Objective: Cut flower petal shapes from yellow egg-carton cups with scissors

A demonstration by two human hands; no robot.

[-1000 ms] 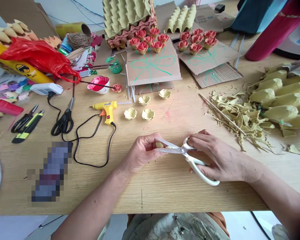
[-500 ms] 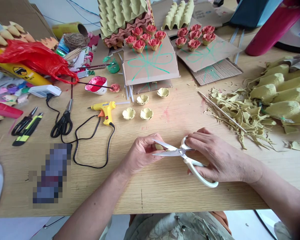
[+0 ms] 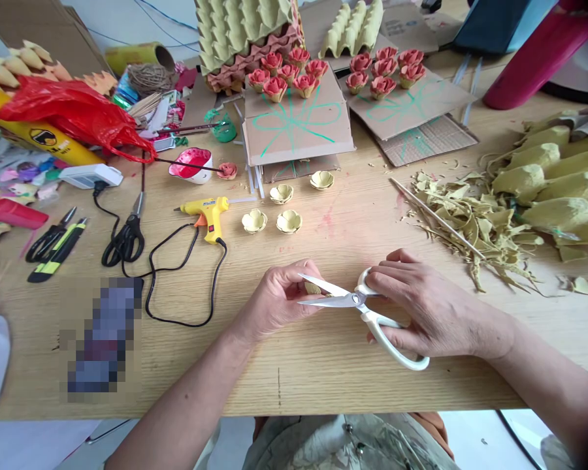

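My left hand (image 3: 277, 300) pinches a small yellowish piece of egg carton (image 3: 312, 288), mostly hidden behind the fingers and blades. Around that piece, the white-handled scissors (image 3: 356, 299) have their blades spread. My right hand (image 3: 416, 303) grips the scissors by their handles, thumb in the lower loop. Beyond my hands, several pale yellow cut-carton flowers (image 3: 289, 222) lie on the wooden table (image 3: 353, 385). A yellow glue gun (image 3: 208, 215) rests left of them with its black cord looped toward me.
Carton scraps (image 3: 465, 222) and a thin stick lie at right, beside egg-carton cones (image 3: 553, 183). Red paper roses (image 3: 289, 73) stand on cardboard (image 3: 298, 130) at the back. Black scissors (image 3: 125, 241), a utility knife (image 3: 59, 251) and a bowl of red paint (image 3: 191, 165) are at left.
The view has shifted very slightly. My hands, the scissors and the carton piece stay nearly in the same place, with the blades still apart.
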